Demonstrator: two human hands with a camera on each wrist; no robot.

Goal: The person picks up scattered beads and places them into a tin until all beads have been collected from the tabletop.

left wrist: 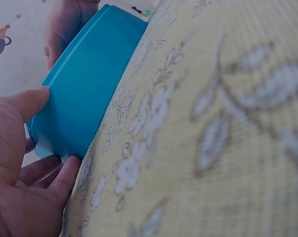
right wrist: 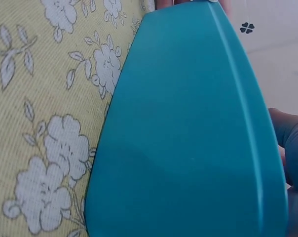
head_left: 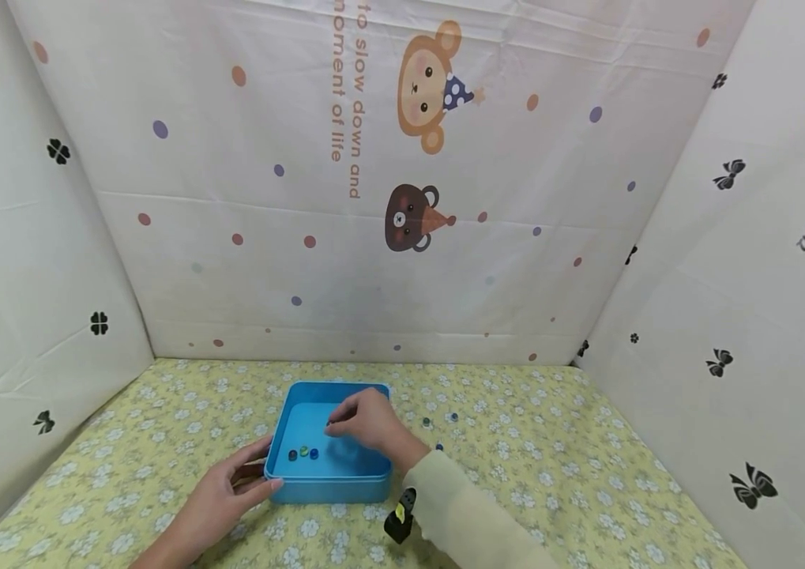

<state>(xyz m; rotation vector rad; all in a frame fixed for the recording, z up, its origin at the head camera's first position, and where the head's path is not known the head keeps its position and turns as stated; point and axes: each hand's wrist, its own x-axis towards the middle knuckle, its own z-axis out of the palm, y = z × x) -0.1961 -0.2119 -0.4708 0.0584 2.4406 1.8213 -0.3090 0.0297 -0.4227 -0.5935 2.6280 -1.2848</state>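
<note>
In the blue box [head_left: 334,491], three small marbles [head_left: 304,451] are found at near left. Its near-left corner is gripped by the left hand [head_left: 223,488]; over its interior, a dark marble [head_left: 330,423] is pinched at the fingertips of the right hand [head_left: 370,423].

a blue open-topped box [head_left: 334,491] lies flat, three small beads [head_left: 305,451] inside and others [head_left: 426,422] to its right.

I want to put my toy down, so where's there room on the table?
There's bare table between the loose marbles and the right wall, and between the left wall and the box. It's crowded in the box's front left corner, with three marbles, and around the left hand and right hand.
</note>
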